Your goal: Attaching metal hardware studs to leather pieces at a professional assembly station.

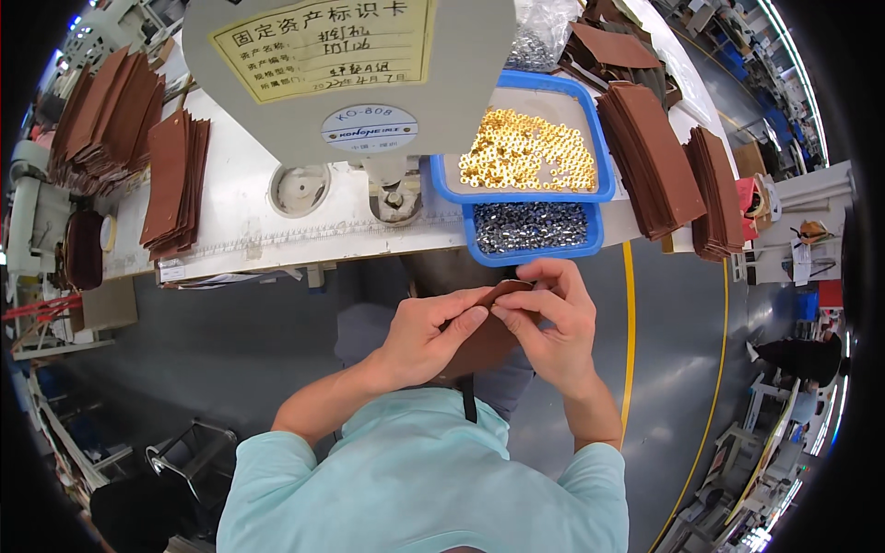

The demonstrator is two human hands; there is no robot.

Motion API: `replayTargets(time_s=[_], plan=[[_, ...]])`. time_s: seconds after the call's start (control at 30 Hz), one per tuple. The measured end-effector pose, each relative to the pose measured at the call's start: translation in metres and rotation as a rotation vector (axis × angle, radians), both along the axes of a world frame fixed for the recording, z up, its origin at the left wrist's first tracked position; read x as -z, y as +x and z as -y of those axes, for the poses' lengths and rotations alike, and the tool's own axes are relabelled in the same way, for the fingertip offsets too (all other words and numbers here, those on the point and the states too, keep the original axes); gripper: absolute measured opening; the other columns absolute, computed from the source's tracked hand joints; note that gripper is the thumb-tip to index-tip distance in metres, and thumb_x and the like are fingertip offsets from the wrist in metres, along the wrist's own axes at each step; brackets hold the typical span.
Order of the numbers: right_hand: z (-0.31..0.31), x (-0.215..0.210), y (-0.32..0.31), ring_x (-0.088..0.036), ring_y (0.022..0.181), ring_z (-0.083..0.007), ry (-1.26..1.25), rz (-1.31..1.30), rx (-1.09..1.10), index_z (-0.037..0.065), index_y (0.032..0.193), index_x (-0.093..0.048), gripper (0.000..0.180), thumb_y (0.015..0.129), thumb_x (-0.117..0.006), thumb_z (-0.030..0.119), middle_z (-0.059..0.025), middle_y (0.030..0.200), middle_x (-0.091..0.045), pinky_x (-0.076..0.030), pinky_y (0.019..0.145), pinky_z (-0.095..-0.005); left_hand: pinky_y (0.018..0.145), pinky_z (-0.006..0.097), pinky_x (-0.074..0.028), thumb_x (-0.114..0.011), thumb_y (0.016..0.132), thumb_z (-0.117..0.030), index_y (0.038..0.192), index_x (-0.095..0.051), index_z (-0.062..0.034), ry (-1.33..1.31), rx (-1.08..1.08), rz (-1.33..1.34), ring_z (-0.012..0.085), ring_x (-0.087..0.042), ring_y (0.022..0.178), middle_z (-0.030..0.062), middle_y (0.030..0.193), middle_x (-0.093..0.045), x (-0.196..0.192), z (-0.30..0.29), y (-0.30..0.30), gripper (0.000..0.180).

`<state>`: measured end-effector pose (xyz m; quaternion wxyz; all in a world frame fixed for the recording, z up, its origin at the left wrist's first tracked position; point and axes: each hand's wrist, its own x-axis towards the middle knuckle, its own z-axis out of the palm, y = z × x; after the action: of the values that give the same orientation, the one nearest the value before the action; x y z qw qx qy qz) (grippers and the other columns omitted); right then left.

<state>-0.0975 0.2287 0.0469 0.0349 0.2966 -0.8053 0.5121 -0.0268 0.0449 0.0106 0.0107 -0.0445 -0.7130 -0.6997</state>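
Note:
Both my hands meet in front of the table edge, over my lap, around a brown leather-like piece [486,354]. My left hand [426,334] pinches its upper edge between thumb and fingers. On the other side my right hand [559,324] grips the same edge, its thumb close to the left thumb and its index finger curled above. The piece is bent at the top. Anything small between the fingertips is too hidden to make out. Just beyond the hands sits a blue tray of silver metal fasteners [530,229], below a larger blue tray of gold ring-shaped eyelets [521,152].
A pale grey machine [350,120] with a yellow label stands on the white table [240,217]. Brown pieces lie stacked at left [175,184] and right [650,157]. A clear plastic bag of metal parts [539,37] rests behind the trays. Yellow lines [630,332] cross the grey floor.

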Motion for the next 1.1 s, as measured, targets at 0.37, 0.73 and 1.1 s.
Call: replayTargets(time_s=[0.37,0.73,1.1], plan=[[-0.014,0.005,-0.001,-0.061,0.07,-0.0043,0.171,0.545,-0.002,0.001,0.087,-0.074,0.019,0.076,-0.087,0.007,-0.0031,0.08,-0.072,-0.048,0.061,-0.0214,0.067,0.034,-0.056,-0.07,0.095,-0.026,0.126,-0.072,-0.0114,-0.38,0.057,-0.143,0.0287,-0.073,0.081,0.0101,0.097,-0.076,0.016,0.001,-0.005,0.034],[0.004,0.059,-0.075,-0.067,0.071,-0.0307,0.355,-0.102,0.069,0.007,0.103,-0.078,0.017,0.087,-0.076,0.013,-0.0107,0.081,-0.068,-0.054,0.063,-0.0391,0.082,0.027,-0.058,-0.077,0.091,-0.008,0.109,-0.076,-0.001,-0.061,-0.005,0.15,0.0155,-0.075,0.093,0.0087,0.101,-0.077,0.025,-0.002,-0.006,0.019],[0.02,0.083,-0.086,-0.069,0.072,-0.0304,0.513,-0.273,0.119,0.012,0.096,-0.078,0.011,0.089,-0.073,0.018,-0.0071,0.081,-0.067,-0.054,0.061,-0.0428,0.08,0.028,-0.059,-0.076,0.091,-0.003,0.112,-0.068,0.0014,-0.024,-0.105,0.021,0.0204,-0.077,0.096,0.0096,0.1,-0.077,0.027,-0.008,-0.001,0.023]])
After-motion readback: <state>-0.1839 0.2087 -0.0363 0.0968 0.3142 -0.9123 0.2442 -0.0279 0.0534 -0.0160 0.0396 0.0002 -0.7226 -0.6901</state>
